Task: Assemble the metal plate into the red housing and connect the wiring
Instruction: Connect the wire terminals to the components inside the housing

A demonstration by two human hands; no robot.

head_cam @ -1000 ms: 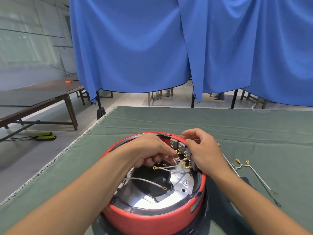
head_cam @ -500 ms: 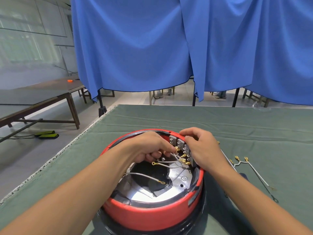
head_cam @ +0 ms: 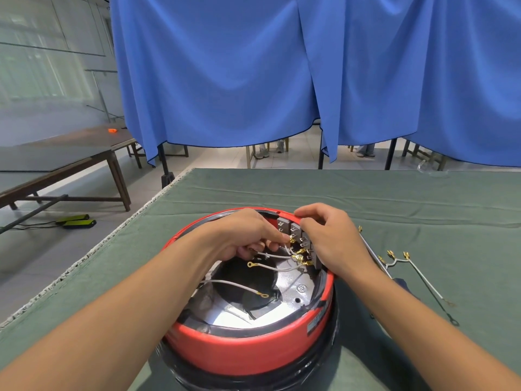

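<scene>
A round red housing (head_cam: 242, 348) stands on the green table cloth in front of me. The shiny metal plate (head_cam: 293, 289) lies inside it. Grey switch blocks (head_cam: 293, 228) with gold terminals line the far right inner wall. My left hand (head_cam: 248, 235) reaches inside and pinches a white wire (head_cam: 273, 255) at a gold connector by the blocks. My right hand (head_cam: 329, 241) rests over the switch blocks and grips them from the right. Two more white wires with gold ring ends (head_cam: 234, 283) lie loose over the plate.
Spare white wires with gold connectors (head_cam: 417, 275) lie on the cloth (head_cam: 394, 198) right of the housing. The table's left edge (head_cam: 93, 252) runs diagonally beside bare floor. Blue curtains (head_cam: 282, 80) hang behind the table. A brown table (head_cam: 70, 162) stands at the left.
Both hands stay at the switch blocks. My left fingers have shifted slightly at the connector, and the view has tilted a little.
</scene>
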